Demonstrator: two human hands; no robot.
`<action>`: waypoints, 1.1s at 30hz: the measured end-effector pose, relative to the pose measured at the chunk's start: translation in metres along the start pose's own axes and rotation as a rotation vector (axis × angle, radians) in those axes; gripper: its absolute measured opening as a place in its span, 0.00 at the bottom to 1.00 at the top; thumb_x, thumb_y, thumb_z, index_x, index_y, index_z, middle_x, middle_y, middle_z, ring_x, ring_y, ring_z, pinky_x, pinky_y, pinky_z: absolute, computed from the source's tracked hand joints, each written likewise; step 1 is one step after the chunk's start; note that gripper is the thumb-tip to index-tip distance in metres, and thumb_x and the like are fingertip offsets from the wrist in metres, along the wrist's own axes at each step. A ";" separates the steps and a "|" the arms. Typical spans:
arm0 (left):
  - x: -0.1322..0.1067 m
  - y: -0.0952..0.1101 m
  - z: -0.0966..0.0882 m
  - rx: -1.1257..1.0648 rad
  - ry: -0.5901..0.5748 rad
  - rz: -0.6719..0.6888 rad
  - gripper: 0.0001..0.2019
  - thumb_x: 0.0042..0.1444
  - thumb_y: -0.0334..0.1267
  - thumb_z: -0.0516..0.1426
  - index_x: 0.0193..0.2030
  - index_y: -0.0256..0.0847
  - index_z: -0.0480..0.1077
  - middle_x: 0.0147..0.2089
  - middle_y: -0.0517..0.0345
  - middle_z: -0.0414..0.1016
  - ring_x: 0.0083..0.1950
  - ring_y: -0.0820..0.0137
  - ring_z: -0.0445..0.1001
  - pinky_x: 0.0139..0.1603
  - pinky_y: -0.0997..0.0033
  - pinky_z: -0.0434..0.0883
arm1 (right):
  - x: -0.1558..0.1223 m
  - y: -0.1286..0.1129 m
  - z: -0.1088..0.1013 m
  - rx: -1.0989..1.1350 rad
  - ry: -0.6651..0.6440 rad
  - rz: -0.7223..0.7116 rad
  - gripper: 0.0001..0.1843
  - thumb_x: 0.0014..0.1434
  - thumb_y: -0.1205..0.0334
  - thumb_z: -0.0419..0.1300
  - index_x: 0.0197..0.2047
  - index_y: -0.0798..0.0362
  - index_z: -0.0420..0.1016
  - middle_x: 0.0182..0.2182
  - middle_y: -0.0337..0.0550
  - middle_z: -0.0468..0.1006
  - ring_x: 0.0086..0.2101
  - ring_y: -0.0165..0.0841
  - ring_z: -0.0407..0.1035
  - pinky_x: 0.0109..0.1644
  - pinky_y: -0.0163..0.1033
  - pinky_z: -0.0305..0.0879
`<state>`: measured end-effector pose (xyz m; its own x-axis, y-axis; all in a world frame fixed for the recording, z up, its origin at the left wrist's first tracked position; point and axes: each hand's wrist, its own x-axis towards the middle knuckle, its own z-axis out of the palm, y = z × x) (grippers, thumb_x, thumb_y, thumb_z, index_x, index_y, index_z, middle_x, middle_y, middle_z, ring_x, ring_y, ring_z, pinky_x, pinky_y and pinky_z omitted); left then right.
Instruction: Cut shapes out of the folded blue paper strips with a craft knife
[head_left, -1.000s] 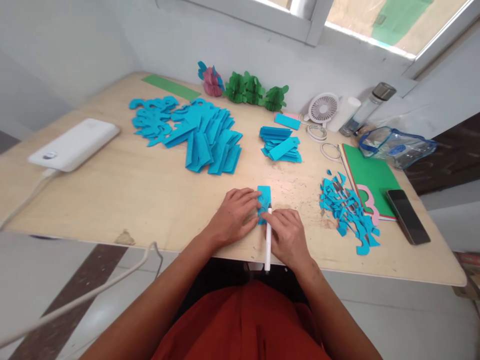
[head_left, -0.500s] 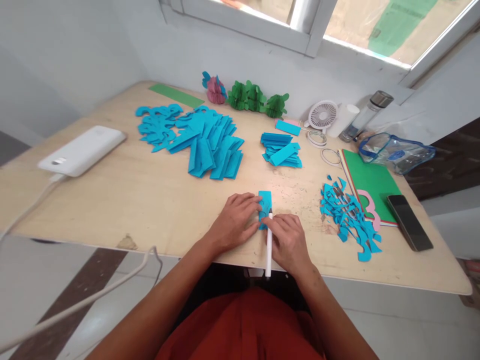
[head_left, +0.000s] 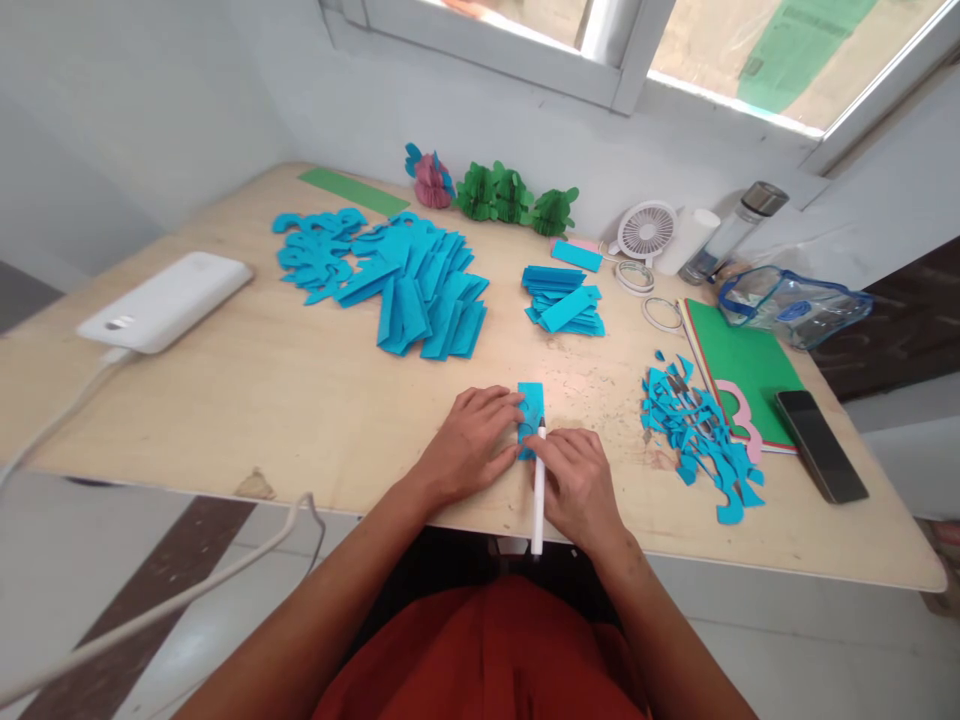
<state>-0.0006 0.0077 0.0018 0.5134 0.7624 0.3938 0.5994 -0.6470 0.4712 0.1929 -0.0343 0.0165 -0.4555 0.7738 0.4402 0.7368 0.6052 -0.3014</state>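
Note:
A small folded blue paper piece lies near the front edge of the wooden table. My left hand rests on its left side, fingers stretched flat and pressing it down. My right hand is closed round a white pen, with the pen's tip on the blue piece. A drawn line shows faintly on the paper.
A big heap of blue paper strips lies at the back left, a smaller stack behind my hands, blue scraps at the right. Green and pink sheets, a phone, a white power bank, a fan, tape rolls and a bottle stand about.
The view shifted a little between the first frame and the later ones. The pen tip has crept slightly along the blue piece; my left hand stays put.

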 end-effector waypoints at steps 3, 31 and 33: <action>0.000 0.000 -0.001 -0.028 0.036 0.002 0.12 0.59 0.37 0.54 0.50 0.40 0.69 0.60 0.46 0.73 0.63 0.56 0.67 0.63 0.48 0.65 | 0.000 0.001 0.000 0.001 0.000 -0.002 0.16 0.61 0.72 0.53 0.48 0.55 0.76 0.37 0.48 0.80 0.43 0.40 0.70 0.47 0.46 0.60; 0.002 0.004 0.000 0.160 -0.068 -0.013 0.14 0.65 0.38 0.50 0.53 0.38 0.69 0.64 0.44 0.70 0.67 0.51 0.63 0.64 0.45 0.61 | 0.000 0.000 0.000 0.009 -0.017 0.022 0.17 0.59 0.73 0.53 0.48 0.52 0.77 0.37 0.47 0.80 0.43 0.40 0.70 0.48 0.46 0.60; 0.002 0.005 0.000 0.163 -0.071 -0.017 0.14 0.65 0.38 0.50 0.53 0.38 0.69 0.64 0.44 0.70 0.66 0.52 0.63 0.64 0.45 0.61 | 0.000 0.000 0.000 0.010 -0.015 0.022 0.17 0.59 0.73 0.52 0.48 0.53 0.77 0.37 0.47 0.80 0.43 0.40 0.70 0.48 0.46 0.60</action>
<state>0.0035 0.0060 0.0054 0.5412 0.7745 0.3275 0.6969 -0.6310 0.3408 0.1933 -0.0343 0.0166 -0.4469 0.7897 0.4202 0.7416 0.5897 -0.3196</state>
